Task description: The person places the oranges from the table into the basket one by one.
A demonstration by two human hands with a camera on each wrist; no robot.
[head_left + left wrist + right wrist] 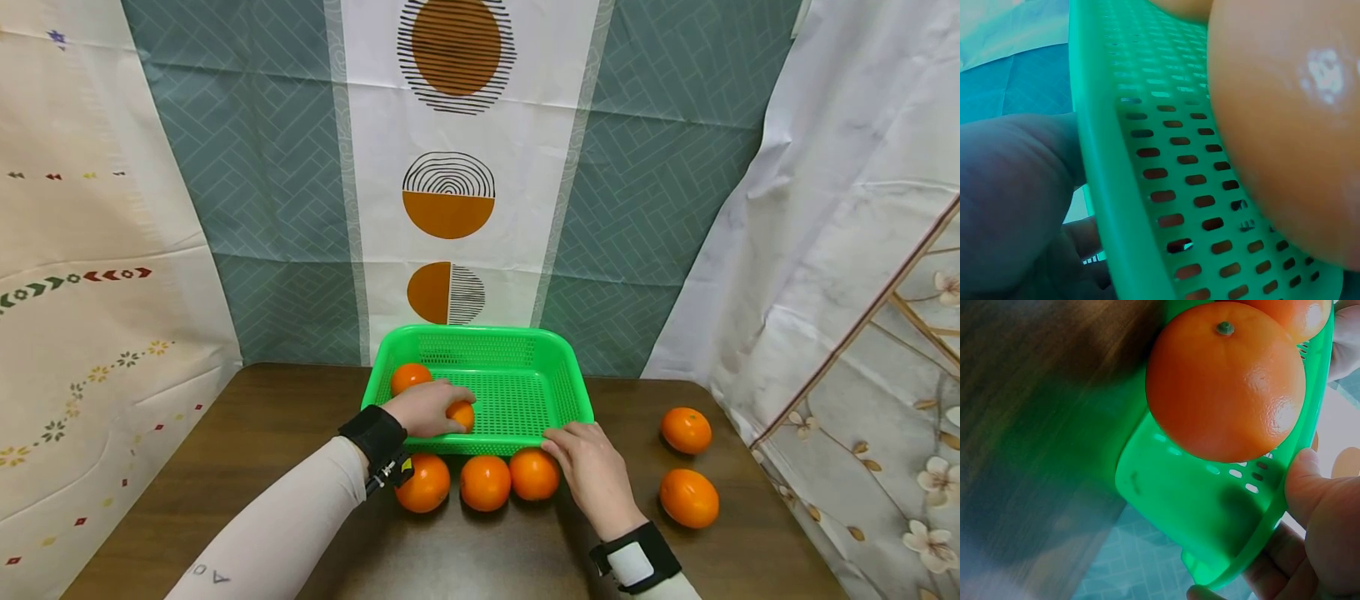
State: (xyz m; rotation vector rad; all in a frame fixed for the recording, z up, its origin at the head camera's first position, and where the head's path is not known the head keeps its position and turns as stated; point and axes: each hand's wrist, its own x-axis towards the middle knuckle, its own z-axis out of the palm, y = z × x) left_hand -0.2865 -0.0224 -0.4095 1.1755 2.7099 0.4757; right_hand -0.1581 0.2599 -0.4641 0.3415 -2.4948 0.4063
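Gripping, left hand (427, 408): fingers and thumb bent about a round, glossy orange fruit (462, 416), spread to roughly its width; palm side partly hidden. Fruit is inside the rectangular green perforated plastic basket (517, 404), near-left part, just behind the near wall.

Right hand (594, 471): pinches the basket rim at the near-right corner, thumb on one side, fingers on the other in the right wrist view; no fruit in it.

Key relation: basket's long axis runs left-right across the person's front. Held fruit, round, no clear long axis, lies at the left hand's fingertips, on the side toward the right hand; left hand is nearer.

Other positions: second orange fruit (410, 377) in the basket's far-left part. Row of three orange fruits (485, 483) outside, along the near long wall; its rightmost sits just beside the right hand, contact unclear. Two more orange fruits (689, 498) at right on the dark brown wood-grain table (288, 400), nearer the right hand.

Markings: white left sleeve (292, 500) bears small dark letter-like marks, one resembling an A; reading uncertain. No brand or label legible.
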